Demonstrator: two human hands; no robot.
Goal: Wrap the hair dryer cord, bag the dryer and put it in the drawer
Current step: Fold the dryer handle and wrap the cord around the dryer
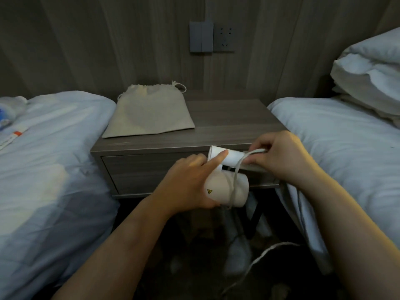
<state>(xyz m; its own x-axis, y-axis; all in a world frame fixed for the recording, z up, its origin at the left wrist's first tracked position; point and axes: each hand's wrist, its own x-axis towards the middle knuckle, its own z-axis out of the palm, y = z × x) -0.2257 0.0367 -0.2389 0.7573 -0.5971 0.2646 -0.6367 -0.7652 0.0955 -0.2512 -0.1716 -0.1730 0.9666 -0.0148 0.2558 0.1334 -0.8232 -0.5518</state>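
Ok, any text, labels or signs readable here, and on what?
No words can be read.
Yellow warning triangle, symbol only: on the hair dryer.
Print on the orange-tipped strip on the left bed: too blurred.
Blue print on the packet at far left: too blurred.

The worktop (227,118) is seen set between the left bed (54,159) and the right bed (346,148). The bag (149,111) is laid on its left rear part. The drawer (151,169) is set in its front, and before that the hair dryer (225,189) is held, the left grip (190,180) on its left, the right grip (281,156) at its right with the cord (256,151). A switch (201,36) and socket (224,37) are mounted on the wall (108,50) behind; pillows (372,79) are stacked at the right bed's far end.
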